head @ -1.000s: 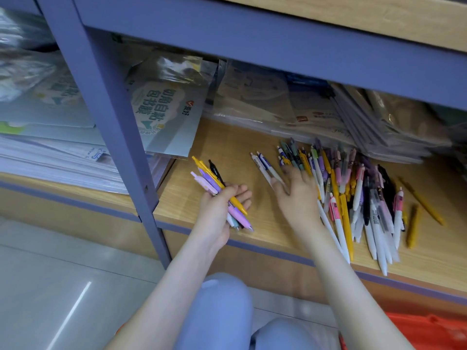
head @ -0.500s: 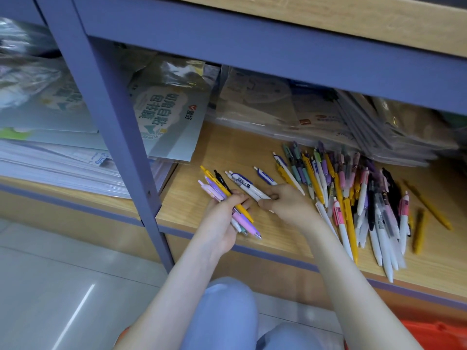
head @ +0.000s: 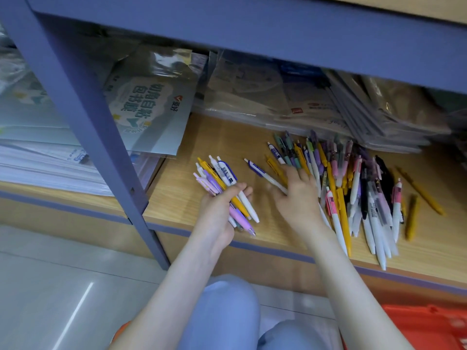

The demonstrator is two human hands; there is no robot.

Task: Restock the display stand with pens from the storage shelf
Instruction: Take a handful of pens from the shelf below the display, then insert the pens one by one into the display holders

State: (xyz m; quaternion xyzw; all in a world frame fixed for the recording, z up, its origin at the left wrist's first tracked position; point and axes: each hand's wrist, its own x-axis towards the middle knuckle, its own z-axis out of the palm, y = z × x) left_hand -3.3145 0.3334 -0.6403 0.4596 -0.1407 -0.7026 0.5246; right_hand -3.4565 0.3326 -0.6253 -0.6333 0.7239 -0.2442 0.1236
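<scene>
In my left hand (head: 219, 210) I hold a bunch of pens (head: 223, 176), fingers curled round them. Just right of it, my right hand (head: 299, 200) is spread wide by a white and blue pen (head: 260, 173) on the shelf (head: 202, 147). The pen pile (head: 358, 188) lies beside that hand.

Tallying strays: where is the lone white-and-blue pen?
Head view: the white-and-blue pen lies on the shelf between the bundle in the left hand and the pile, its near end by the right hand.
</scene>
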